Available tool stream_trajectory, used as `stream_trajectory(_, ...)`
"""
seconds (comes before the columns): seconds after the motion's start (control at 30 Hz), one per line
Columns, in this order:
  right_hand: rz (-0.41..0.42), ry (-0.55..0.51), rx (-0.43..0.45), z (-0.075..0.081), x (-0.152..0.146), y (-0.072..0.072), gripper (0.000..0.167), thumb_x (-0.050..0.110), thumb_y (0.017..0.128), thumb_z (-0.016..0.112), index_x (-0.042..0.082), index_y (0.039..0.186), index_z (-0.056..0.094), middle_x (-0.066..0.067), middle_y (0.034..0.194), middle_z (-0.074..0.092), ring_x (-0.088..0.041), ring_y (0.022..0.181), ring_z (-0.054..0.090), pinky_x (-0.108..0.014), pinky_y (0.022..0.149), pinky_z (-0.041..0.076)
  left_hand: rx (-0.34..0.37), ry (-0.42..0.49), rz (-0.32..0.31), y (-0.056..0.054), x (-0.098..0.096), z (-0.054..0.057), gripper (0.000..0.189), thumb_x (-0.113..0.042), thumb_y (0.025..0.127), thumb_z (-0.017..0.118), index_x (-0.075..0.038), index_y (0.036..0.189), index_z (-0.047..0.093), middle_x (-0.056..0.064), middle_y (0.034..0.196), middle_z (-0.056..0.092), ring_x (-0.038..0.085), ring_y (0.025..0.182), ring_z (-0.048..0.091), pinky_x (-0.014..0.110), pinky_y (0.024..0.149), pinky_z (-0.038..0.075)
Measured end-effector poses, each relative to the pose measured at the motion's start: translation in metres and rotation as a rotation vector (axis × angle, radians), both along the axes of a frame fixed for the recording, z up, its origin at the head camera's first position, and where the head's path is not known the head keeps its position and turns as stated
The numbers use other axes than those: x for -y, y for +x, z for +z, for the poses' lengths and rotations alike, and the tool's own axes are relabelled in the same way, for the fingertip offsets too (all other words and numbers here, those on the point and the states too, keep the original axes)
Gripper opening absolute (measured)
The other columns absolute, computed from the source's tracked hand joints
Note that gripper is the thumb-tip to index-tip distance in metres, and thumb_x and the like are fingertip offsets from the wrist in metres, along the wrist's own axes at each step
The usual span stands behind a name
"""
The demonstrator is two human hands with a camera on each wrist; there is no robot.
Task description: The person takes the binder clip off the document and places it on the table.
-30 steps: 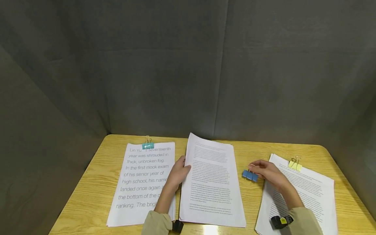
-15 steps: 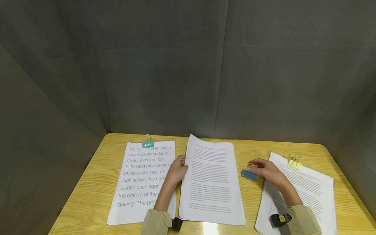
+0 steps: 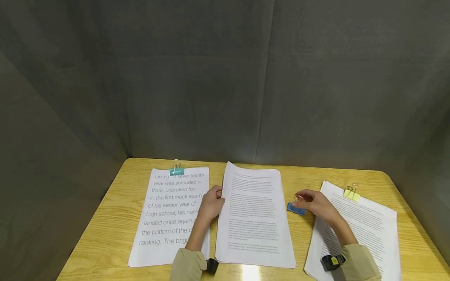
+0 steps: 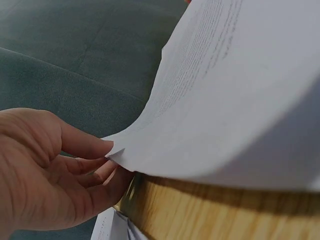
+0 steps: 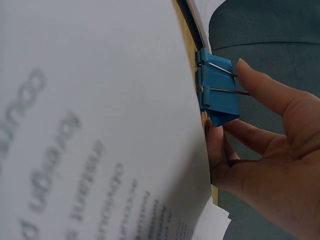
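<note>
My left hand [image 3: 211, 203] pinches the left edge of the middle paper stack [image 3: 253, 218] between thumb and fingers. In the left wrist view the sheets [image 4: 240, 100] bow up from the tabletop at that edge. To the right of this stack, my right hand [image 3: 318, 203] holds a blue binder clip [image 3: 296, 209] by its wire handles. The right wrist view has the blue clip [image 5: 219, 90] close up, with the thumb at the handle ends and the fingers on the other side. The clip is apart from the middle stack.
A left stack [image 3: 168, 218] carries a teal binder clip [image 3: 177, 171] at its top. On the right, a tilted stack [image 3: 365, 226] with a yellow binder clip [image 3: 351, 195] lies under my right forearm. Grey cloth [image 3: 197, 86] rises behind the wooden table [image 3: 102, 226].
My right hand has moved slightly left with the blue binder clip. My left hand stays at the stack's edge.
</note>
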State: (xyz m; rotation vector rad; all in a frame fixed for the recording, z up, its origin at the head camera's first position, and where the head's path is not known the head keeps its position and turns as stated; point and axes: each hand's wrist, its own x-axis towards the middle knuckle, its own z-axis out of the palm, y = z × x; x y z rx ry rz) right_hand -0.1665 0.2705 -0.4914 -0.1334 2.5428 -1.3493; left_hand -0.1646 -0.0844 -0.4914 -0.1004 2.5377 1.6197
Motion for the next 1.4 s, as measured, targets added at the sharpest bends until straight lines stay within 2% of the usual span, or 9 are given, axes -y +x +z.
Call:
stream_trajectory(0.17, 0.032, 0.040, -0.022, -0.004, 0.004, -0.002, 0.053, 0.023, 0.094, 0.078, -0.011, 0.130, 0.060, -0.012, 0.107, 0.064, -0.023, 0.092, 0.054, -0.034, 0.076, 0.049, 0.016, -0.024, 0.026, 0.000, 0.002, 0.000, 0.039, -0.003, 0.096, 0.059, 0.006, 0.133, 0.059, 0.018, 0.113, 0.070, 0.029, 0.095, 0.067, 0.043, 0.085, 0.055)
stream_trajectory(0.33, 0.051, 0.070, -0.061, -0.006, 0.006, -0.005, 0.054, 0.022, 0.093, 0.079, -0.012, 0.130, 0.060, -0.014, 0.106, 0.064, -0.024, 0.091, 0.054, -0.036, 0.075, 0.049, 0.018, -0.029, 0.039, -0.001, 0.003, 0.005, 0.044, -0.016, 0.102, 0.059, 0.006, 0.140, 0.055, 0.021, 0.127, 0.064, 0.037, 0.116, 0.062, 0.050, 0.099, 0.050)
stream_trajectory(0.43, 0.064, 0.094, -0.067, -0.005, 0.006, -0.009, 0.055, 0.024, 0.094, 0.078, -0.012, 0.132, 0.059, -0.017, 0.112, 0.064, -0.026, 0.097, 0.058, -0.039, 0.080, 0.051, -0.014, -0.024, 0.053, -0.002, 0.005, 0.010, 0.045, -0.019, 0.104, 0.056, 0.007, 0.142, 0.053, 0.023, 0.131, 0.061, 0.040, 0.124, 0.058, 0.054, 0.105, 0.046)
stream_trajectory(0.63, 0.116, 0.134, -0.094, 0.001, 0.001, -0.016, 0.057, 0.026, 0.096, 0.075, -0.015, 0.131, 0.056, -0.025, 0.115, 0.062, -0.034, 0.100, 0.061, -0.046, 0.082, 0.053, -0.055, -0.003, 0.050, -0.002, 0.016, 0.020, 0.046, -0.021, 0.107, 0.052, 0.007, 0.143, 0.051, 0.022, 0.132, 0.061, 0.040, 0.126, 0.057, 0.053, 0.108, 0.044)
stream_trajectory(0.73, 0.153, 0.164, -0.131, 0.006, 0.001, -0.018, 0.056, 0.024, 0.097, 0.073, -0.018, 0.130, 0.054, -0.028, 0.114, 0.063, -0.038, 0.100, 0.062, -0.051, 0.084, 0.054, -0.046, -0.017, 0.061, -0.002, 0.026, 0.024, 0.047, -0.026, 0.108, 0.050, 0.005, 0.144, 0.052, 0.020, 0.132, 0.061, 0.039, 0.126, 0.057, 0.053, 0.107, 0.044)
stream_trajectory(0.83, 0.151, 0.203, -0.182, 0.013, 0.002, -0.020, 0.055, 0.022, 0.100, 0.069, -0.021, 0.130, 0.053, -0.035, 0.117, 0.062, -0.046, 0.104, 0.064, -0.056, 0.085, 0.055, -0.047, -0.049, 0.088, -0.003, 0.040, 0.027, 0.048, -0.030, 0.109, 0.048, 0.003, 0.144, 0.053, 0.020, 0.133, 0.060, 0.038, 0.125, 0.057, 0.053, 0.106, 0.045)
stream_trajectory(1.0, 0.062, 0.248, -0.221, 0.025, 0.012, -0.022, 0.057, 0.027, 0.106, 0.062, -0.017, 0.138, 0.049, -0.039, 0.131, 0.050, -0.055, 0.116, 0.056, -0.062, 0.089, 0.053, -0.059, -0.117, 0.115, -0.005, 0.067, 0.032, 0.049, -0.032, 0.110, 0.045, 0.002, 0.145, 0.052, 0.020, 0.135, 0.058, 0.038, 0.127, 0.056, 0.054, 0.106, 0.045)
stream_trajectory(1.17, 0.043, 0.229, -0.258, 0.038, 0.029, -0.023, 0.056, 0.029, 0.107, 0.059, -0.013, 0.142, 0.048, -0.037, 0.133, 0.046, -0.055, 0.121, 0.050, -0.065, 0.095, 0.048, -0.058, -0.175, 0.136, 0.000, 0.090, 0.036, 0.050, -0.031, 0.110, 0.045, 0.004, 0.145, 0.052, 0.021, 0.134, 0.057, 0.039, 0.126, 0.055, 0.054, 0.104, 0.046)
stream_trajectory(1.4, 0.074, 0.167, -0.337, 0.046, 0.059, -0.030, 0.048, 0.021, 0.105, 0.062, -0.014, 0.138, 0.052, -0.035, 0.128, 0.054, -0.051, 0.117, 0.055, -0.062, 0.096, 0.048, -0.038, -0.227, 0.168, 0.007, 0.116, 0.040, 0.049, -0.029, 0.111, 0.044, 0.006, 0.145, 0.050, 0.025, 0.137, 0.053, 0.042, 0.129, 0.051, 0.056, 0.106, 0.043)
